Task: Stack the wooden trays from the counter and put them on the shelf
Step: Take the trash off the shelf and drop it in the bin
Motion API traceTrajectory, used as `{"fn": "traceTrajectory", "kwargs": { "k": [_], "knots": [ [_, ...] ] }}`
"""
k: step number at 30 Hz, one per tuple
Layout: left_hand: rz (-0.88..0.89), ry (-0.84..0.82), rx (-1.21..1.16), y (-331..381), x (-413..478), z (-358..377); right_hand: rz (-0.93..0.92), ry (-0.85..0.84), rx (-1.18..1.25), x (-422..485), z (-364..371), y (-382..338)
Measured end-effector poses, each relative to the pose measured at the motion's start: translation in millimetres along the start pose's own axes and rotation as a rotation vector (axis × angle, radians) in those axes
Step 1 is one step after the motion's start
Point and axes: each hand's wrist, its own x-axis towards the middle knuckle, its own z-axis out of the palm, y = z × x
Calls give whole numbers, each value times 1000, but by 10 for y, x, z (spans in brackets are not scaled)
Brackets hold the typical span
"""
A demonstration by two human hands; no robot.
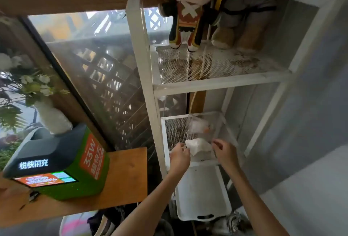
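seen from above, both bare hands are held out at the front edge of the middle tier of a white metal rack [150, 77]. the left hand [179, 157] is curled, fingertips just at the edge of a crumpled white tissue [198, 146] lying on the mesh; whether the tissue is pinched cannot be told. the right hand [225, 152] is loosely open, fingers bent and apart, just beside the tissue's other side, nothing held in it. behind the tissue a clear plastic cup [200, 124] is seen lying tilted on the same tier, something white and orange inside, blurred. the tiers are made of fine white wire mesh, the upper one stained with dark grime. below the hands a white rounded-corner tray [202, 194] with a slot handle is seen, smooth in finish; its material cannot be told, and no wooden tray can be made out. on the top tier a plush doll [188, 9] in a red-and-black costume is seated. at left a wooden counter [126, 175] is occupied by a green-and-grey charging kiosk [62, 164] with a lit screen, and a white vase [52, 117] of pale flowers stands behind the kiosk.
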Motion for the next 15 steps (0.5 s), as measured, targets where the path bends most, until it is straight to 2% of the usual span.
{"fn": "traceTrajectory", "kwargs": {
  "k": [4, 7, 9, 15],
  "knots": [
    [-7, -21, 84, 42, 173, 86, 30, -150, -26, 141, 151, -82],
    [3, -25, 51, 11, 257, 145, 33, -141, -37, 178, 273, -14],
    [11, -34, -5, 9, 277, 149, 24, -145, 15, 194, 315, 7],
    [-52, -66, -305, 27, 270, 153, 47, -333, 330, 202, 367, -81]
  ]
}}
